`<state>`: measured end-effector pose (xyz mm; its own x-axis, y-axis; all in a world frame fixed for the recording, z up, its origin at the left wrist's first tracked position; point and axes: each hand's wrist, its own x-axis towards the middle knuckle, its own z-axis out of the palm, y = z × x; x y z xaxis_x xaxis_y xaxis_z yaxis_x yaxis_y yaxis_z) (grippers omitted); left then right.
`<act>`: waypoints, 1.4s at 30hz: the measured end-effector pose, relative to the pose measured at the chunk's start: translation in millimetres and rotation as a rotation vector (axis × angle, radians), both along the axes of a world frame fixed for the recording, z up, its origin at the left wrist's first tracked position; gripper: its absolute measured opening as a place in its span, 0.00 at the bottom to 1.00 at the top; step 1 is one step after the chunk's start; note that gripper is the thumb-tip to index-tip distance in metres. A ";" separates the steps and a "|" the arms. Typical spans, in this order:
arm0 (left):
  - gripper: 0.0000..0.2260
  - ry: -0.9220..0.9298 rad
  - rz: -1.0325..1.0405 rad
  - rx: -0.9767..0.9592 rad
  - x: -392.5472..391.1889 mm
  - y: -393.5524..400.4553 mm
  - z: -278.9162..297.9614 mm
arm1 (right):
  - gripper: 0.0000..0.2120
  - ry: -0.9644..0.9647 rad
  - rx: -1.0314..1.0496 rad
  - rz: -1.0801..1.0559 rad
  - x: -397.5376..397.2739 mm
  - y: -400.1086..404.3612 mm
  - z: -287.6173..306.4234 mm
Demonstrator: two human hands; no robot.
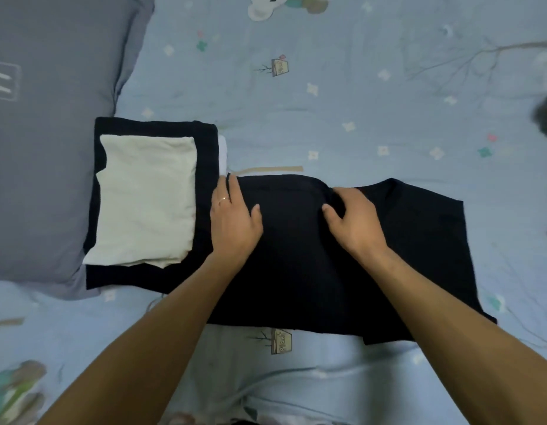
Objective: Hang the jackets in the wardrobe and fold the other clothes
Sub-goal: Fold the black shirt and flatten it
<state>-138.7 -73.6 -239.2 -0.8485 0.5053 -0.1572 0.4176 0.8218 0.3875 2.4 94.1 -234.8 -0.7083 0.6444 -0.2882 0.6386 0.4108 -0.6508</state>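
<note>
A black garment (342,256) is spread flat on the bed (358,118), just in front of the person, with its left edge touching the pile of folded clothes (149,204). That pile, 1 cream piece (146,197) on 1 black piece (204,142), is set against the grey pillow (51,118).

The left hand (233,216) is laid flat, fingers straight, pressing the left end of the garment. The right hand (352,219) is placed near the middle of the top edge, fingers curled and pinching a small ridge of cloth.

Judged step: a fold of the black garment is being prepared. For a clean result, the left end should be kept pinned, the wrinkle at the top edge drawn out, and the right portion brought over so that the edges are matched before the crease is pressed.

Not resolved: the type of garment, since black cloth hides seams and layers. A white item (223,151) behind the pile is mostly covered. A dark blurred mass (546,118) is cut off at the right edge. No wardrobe or jackets are in view.
</note>
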 end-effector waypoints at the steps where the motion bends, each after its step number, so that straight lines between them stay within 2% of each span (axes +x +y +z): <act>1: 0.30 0.065 -0.090 -0.076 11.4 1.1 2.9 | 0.19 -0.007 -0.002 0.036 16.0 -3.6 7.3; 2: 0.29 0.089 -0.173 -0.127 19.7 2.7 4.3 | 0.21 -0.024 0.003 0.086 30.2 -7.3 9.9; 6: 0.25 0.002 -0.515 -0.177 69.8 25.0 4.7 | 0.24 -0.125 0.134 0.415 109.1 -2.0 22.4; 9: 0.24 -0.010 -0.694 -0.212 102.2 44.5 -5.5 | 0.35 -0.257 0.155 0.676 167.5 12.7 17.2; 11: 0.24 0.004 -0.708 -0.215 112.5 54.8 -9.9 | 0.41 -0.352 0.196 0.810 192.4 23.1 11.5; 12: 0.23 0.017 -0.706 -0.219 114.8 59.5 -11.8 | 0.40 -0.356 0.222 0.830 200.3 27.4 8.2; 14: 0.23 0.034 -0.697 -0.237 119.6 68.8 -15.7 | 0.28 -0.242 0.268 0.760 210.1 31.9 1.3; 16: 0.24 0.028 -0.673 -0.241 120.7 74.4 -17.2 | 0.13 -0.058 0.273 0.570 207.9 35.4 -0.2; 17: 0.25 0.024 -0.663 -0.233 121.9 78.0 -18.0 | 0.13 -0.050 0.261 0.497 206.6 39.8 2.7; 19: 0.26 0.013 -0.620 -0.214 121.8 81.1 -16.9 | 0.16 -0.103 0.265 0.514 203.8 45.9 5.2; 22: 0.28 -0.034 -0.545 -0.241 129.7 93.7 -16.7 | 0.29 -0.170 0.304 0.743 211.1 55.1 2.5; 24: 0.28 -0.075 -0.496 -0.284 134.7 96.7 -17.3 | 0.34 -0.183 0.311 0.794 213.5 52.6 0.9; 26: 0.28 -0.099 -0.463 -0.323 140.8 103.7 -20.1 | 0.36 -0.190 0.307 0.813 219.6 56.2 0.3; 28: 0.28 -0.110 -0.417 -0.315 145.9 107.2 -19.9 | 0.31 -0.180 0.300 0.825 225.6 56.9 -2.3; 31: 0.27 -0.126 -0.317 -0.236 151.5 115.8 -17.4 | 0.15 -0.094 0.206 0.629 230.0 61.0 -2.3; 35: 0.27 -0.142 -0.132 -0.180 156.8 132.5 -14.9 | 0.09 -0.079 0.092 0.550 220.7 73.8 1.4; 36: 0.27 -0.145 -0.094 -0.174 158.4 139.6 -15.6 | 0.07 -0.046 -0.003 0.416 218.0 80.0 0.2; 37: 0.26 -0.148 -0.052 -0.163 158.8 144.5 -16.1 | 0.06 0.032 -0.119 0.191 213.7 86.0 0.4; 39: 0.23 -0.153 0.014 -0.133 159.7 150.0 -17.6 | 0.07 0.160 -0.332 -0.384 208.9 99.7 -4.1; 40: 0.21 -0.155 0.034 -0.114 160.3 150.4 -19.4 | 0.09 0.161 -0.425 -0.608 209.3 105.1 -7.9; 42: 0.18 -0.156 0.063 -0.051 162.1 147.9 -21.8 | 0.12 0.128 -0.591 -0.844 214.2 109.3 -18.2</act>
